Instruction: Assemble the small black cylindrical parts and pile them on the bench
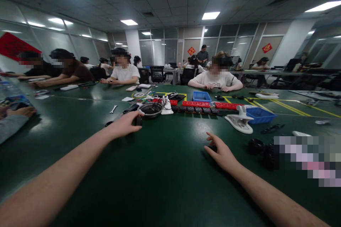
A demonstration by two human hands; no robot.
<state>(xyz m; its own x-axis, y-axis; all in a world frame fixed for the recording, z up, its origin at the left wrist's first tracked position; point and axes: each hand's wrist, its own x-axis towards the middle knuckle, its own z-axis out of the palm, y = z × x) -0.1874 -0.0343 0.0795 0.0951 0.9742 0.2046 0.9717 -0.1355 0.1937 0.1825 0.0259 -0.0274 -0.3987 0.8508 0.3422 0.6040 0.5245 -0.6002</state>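
A small black part (pixel 138 120) stood on the green worktop (pixel 170 170) just in front of a shallow metal bowl (pixel 151 109), and the left hand (pixel 125 125) was closed around it, fingers wrapped over its near side, seemingly so that the piece stayed upright and steady at full arm's reach. The right hand (pixel 222 152) lay nearer the body, palm down with its fingers curled over another small dark piece (pixel 212 147) pressed against the worktop; whether it truly gripped that piece or only rested on it could not be told. The two hands were well apart, each with its own part. Behind the bowl ran a row of red and black blocks (pixel 202 105), laid in a line as if sorted for easy picking, with a blue tray (pixel 201 96) beyond them and a second blue tray (pixel 259 115) beside a white clamp-like tool (pixel 240 122) to the right. A small wrench (pixel 113 109) lay to the left. Other people sat around the far edge of the worktop, hands busy at their own places.
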